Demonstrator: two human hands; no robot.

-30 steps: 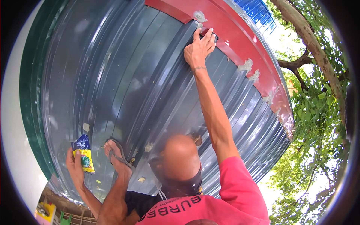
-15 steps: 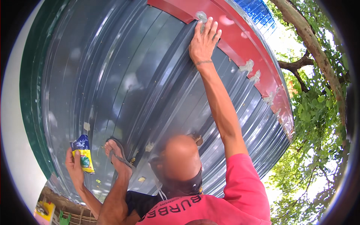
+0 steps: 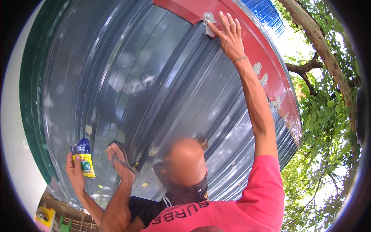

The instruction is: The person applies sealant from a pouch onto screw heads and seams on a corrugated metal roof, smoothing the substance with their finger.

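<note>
My left hand (image 3: pixel 76 170) is closed around a blue and yellow packet (image 3: pixel 83 159), its blue end up, low over the left side of a grey ribbed metal roof (image 3: pixel 150 85). At the far side, my right hand (image 3: pixel 231 38) reaches to a red metal flashing (image 3: pixel 259 42). The fingers of that hand are spread, and its thumb lies at a whitish smeared patch (image 3: pixel 209 20) on the flashing's lower edge. I see nothing held in it. More whitish patches (image 3: pixel 264 79) run along the flashing to the right.
A foot in a flip-flop (image 3: pixel 120 156) rests on the roof beside the packet. A blue roof (image 3: pixel 266 15) shows beyond the flashing. At right are a tree branch (image 3: pixel 322 42) and leaves (image 3: pixel 324 116). A dark green edge (image 3: pixel 33 104) borders the left.
My right hand has shifted right along the red flashing, uncovering the whitish patch, which now looks spread further downward. My left hand and the packet have barely moved.
</note>
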